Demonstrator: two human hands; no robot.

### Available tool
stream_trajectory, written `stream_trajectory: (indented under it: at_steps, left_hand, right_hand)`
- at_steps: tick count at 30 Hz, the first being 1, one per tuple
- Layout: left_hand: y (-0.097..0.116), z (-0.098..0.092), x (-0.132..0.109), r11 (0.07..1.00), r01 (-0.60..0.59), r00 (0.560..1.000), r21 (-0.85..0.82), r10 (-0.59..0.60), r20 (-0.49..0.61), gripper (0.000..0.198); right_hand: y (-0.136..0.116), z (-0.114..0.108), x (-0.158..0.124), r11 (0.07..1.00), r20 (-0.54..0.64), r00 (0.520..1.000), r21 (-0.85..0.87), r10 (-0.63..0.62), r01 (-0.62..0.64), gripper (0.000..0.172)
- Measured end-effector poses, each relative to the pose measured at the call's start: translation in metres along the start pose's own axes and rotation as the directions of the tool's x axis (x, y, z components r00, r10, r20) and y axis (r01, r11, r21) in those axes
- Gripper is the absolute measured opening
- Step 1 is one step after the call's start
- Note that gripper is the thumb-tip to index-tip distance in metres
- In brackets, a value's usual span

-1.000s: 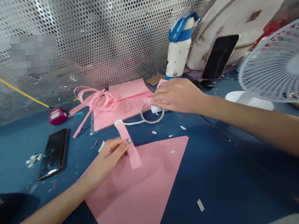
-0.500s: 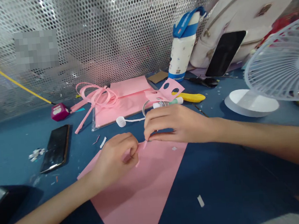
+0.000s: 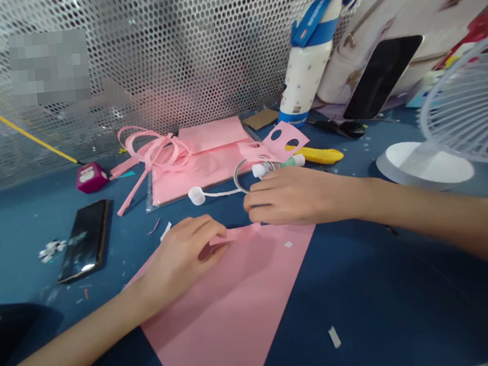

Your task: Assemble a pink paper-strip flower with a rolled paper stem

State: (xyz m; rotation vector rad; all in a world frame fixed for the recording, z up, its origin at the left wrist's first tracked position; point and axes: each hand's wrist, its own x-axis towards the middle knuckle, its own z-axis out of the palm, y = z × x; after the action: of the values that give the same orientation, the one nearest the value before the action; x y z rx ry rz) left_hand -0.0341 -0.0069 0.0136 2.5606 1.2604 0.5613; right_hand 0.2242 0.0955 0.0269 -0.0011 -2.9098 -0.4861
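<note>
A narrow pink paper strip [image 3: 241,233] stretches between my hands, above the top edge of a large pink paper sheet [image 3: 231,316]. My left hand [image 3: 182,258] rests over the sheet's left side, with thumb and fingers pinched on the strip's left part. My right hand [image 3: 292,197] is palm down beyond the sheet's top edge. Its fingers are curled in at the strip's right end, and the thumb is hidden beneath them. A tiny white scrap [image 3: 288,244] lies on the sheet, below my right hand.
Behind my hands are pink papers [image 3: 191,171], a looped pink strip [image 3: 159,154], a white cap [image 3: 196,196] and a yellow cutter [image 3: 319,155]. A phone [image 3: 85,239] and purple cube [image 3: 91,177] lie left. A bottle [image 3: 308,67], second phone [image 3: 383,77] and fan [image 3: 470,109] stand right.
My right hand has moved right, away from my left, and more of the pink strip shows between them. The left hand stays nearly in place. The view has shifted slightly.
</note>
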Motion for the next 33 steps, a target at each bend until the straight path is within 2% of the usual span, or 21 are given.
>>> stream_trajectory:
  at_steps: [4, 7, 10, 14, 17, 20, 22, 23, 24, 25, 27, 29, 31, 33]
  left_hand:
    - [-0.004, 0.001, 0.003, 1.000, 0.002, 1.000, -0.016, -0.003, -0.019, 0.007]
    - [-0.005, 0.003, 0.004, 0.999, 0.010, 1.000, -0.045, -0.011, -0.023, 0.011]
    - [-0.005, 0.004, 0.004, 0.997, 0.031, 0.998, -0.073, -0.035, -0.044, 0.013]
    - [-0.001, 0.003, 0.004, 0.969, 0.165, 0.978, -0.185, -0.185, -0.097, 0.027]
    - [0.004, -0.001, 0.005, 0.900, 0.265, 0.940, -0.346, -0.321, -0.114, 0.020]
    - [0.006, -0.003, 0.007, 0.842, 0.287, 0.911, -0.456, -0.388, -0.143, 0.010]
    - [0.005, -0.003, 0.007, 0.835, 0.281, 0.912, -0.474, -0.386, -0.139, 0.017]
    - [0.005, -0.002, 0.007, 0.842, 0.269, 0.921, -0.468, -0.367, -0.130, 0.022]
    - [0.003, -0.001, 0.007, 0.855, 0.251, 0.933, -0.454, -0.338, -0.122, 0.026]
    - [0.002, 0.000, 0.006, 0.874, 0.218, 0.948, -0.434, -0.296, -0.120, 0.028]
    - [0.000, 0.003, 0.005, 0.925, 0.121, 0.975, -0.361, -0.179, -0.133, 0.027]
    - [-0.001, 0.006, 0.003, 0.968, 0.011, 0.988, -0.249, -0.048, -0.144, 0.022]
    - [-0.001, 0.008, 0.001, 0.987, -0.068, 0.990, -0.146, 0.049, -0.132, 0.018]
    - [0.000, 0.011, 0.000, 0.992, -0.091, 0.990, -0.087, 0.082, -0.111, 0.016]
  right_hand:
    - [-0.004, 0.001, 0.002, 0.986, -0.044, 0.998, 0.160, 0.044, -0.036, 0.027]
    - [-0.012, -0.003, 0.006, 0.933, -0.059, 0.997, 0.359, 0.050, -0.026, 0.026]
    - [-0.020, -0.006, 0.010, 0.875, -0.032, 0.999, 0.485, 0.032, -0.012, 0.024]
    - [-0.027, -0.003, 0.011, 0.758, 0.011, 0.996, 0.648, 0.093, -0.078, 0.017]
    - [-0.031, 0.000, 0.012, 0.556, 0.083, 0.971, 0.808, 0.222, -0.196, 0.008]
    - [-0.037, -0.004, 0.014, 0.189, 0.196, 0.939, 0.948, 0.283, -0.255, 0.009]
    - [-0.041, -0.009, 0.015, -0.042, 0.240, 0.938, 0.971, 0.249, -0.237, 0.011]
    - [-0.042, -0.011, 0.015, -0.108, 0.250, 0.942, 0.967, 0.222, -0.232, 0.012]
    - [-0.043, -0.013, 0.014, -0.127, 0.258, 0.945, 0.963, 0.199, -0.237, 0.013]
    - [-0.044, -0.013, 0.014, -0.101, 0.259, 0.946, 0.965, 0.198, -0.243, 0.014]
    - [-0.045, -0.009, 0.012, 0.034, 0.219, 0.937, 0.971, 0.273, -0.237, 0.014]
    - [-0.045, 0.000, 0.010, 0.183, 0.128, 0.907, 0.959, 0.402, -0.216, 0.013]
    - [-0.046, 0.010, 0.009, 0.283, 0.062, 0.875, 0.933, 0.479, -0.221, 0.014]
    - [-0.047, 0.019, 0.008, 0.354, 0.047, 0.873, 0.902, 0.486, -0.245, 0.015]
